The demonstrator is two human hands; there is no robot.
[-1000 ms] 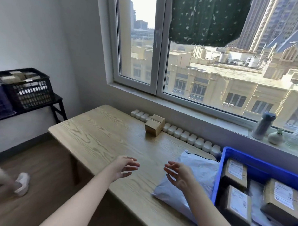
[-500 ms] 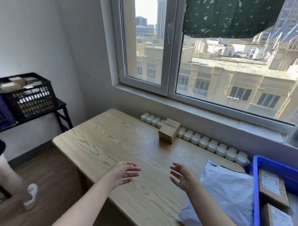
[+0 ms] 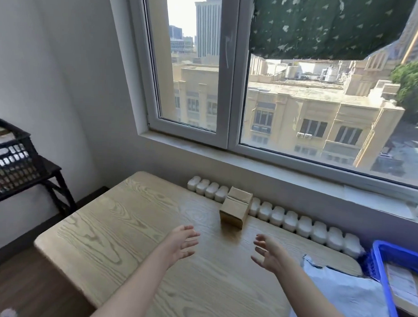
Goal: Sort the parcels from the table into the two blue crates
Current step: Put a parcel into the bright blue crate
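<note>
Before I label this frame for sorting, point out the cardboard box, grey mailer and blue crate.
cardboard box (image 3: 233, 212): head view, near face
grey mailer (image 3: 340, 300): head view, upper surface
blue crate (image 3: 384, 283): head view, left rim

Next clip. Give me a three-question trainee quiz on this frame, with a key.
1. True or false: the left hand grips the small cardboard box.
2. What lies on the wooden table next to the blue crate? A) grey poly mailer B) roll of tape C) pair of scissors
3. Fill in: the right hand holds ____.
Key: 1 false; 2 A; 3 nothing.
</note>
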